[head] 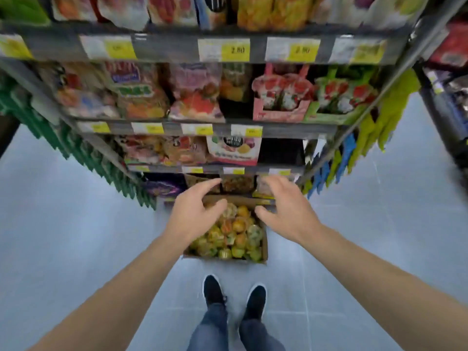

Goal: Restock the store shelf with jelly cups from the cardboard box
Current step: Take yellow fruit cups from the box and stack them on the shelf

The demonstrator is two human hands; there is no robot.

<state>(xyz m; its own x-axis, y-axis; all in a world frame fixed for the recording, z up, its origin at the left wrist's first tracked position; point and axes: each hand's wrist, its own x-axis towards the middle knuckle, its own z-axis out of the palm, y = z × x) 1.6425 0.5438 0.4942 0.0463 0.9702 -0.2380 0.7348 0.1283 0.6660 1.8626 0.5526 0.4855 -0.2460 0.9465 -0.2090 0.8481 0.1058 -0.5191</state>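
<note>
Grey floor tiles [76,224] fill the shop aisle, and everything below is placed from the cardboard box [264,245] standing on them.

Nearest, on the near side of the box, are two dark shoes [234,295] under blue trouser legs, toes toward it. One box only, its top open, heaped with jelly cups [234,234] in yellow, orange and green; about twenty show, but the blur and the piling forbid an exact count.

Above the box hang two bare hands. The left hand [192,211] hovers over its left rim, fingers spread and loosely bent, holding nothing. The right hand [286,209] hovers over its right far corner, likewise spread and empty. Neither grip touches a cup as far as can be told.

Beyond the box rises the store shelf [167,50], with four price-labelled rails in view. On the level third from the top, up and to the right of the box, a dark gap [279,150] shows beside a white-and-pink pouch [234,150]; this looks the likeliest place for the cups, though I cannot be sure. Bagged sweets fill the other levels. Rubber gloves [395,107] in green and blue hang on the right side of the shelf, and green packs [38,122] on the left.

Judgement: the step in hand is the reach for a load of cups. Next, both hands should drop into the box, close on several cups without crushing the lids, and lift them to the gap.
</note>
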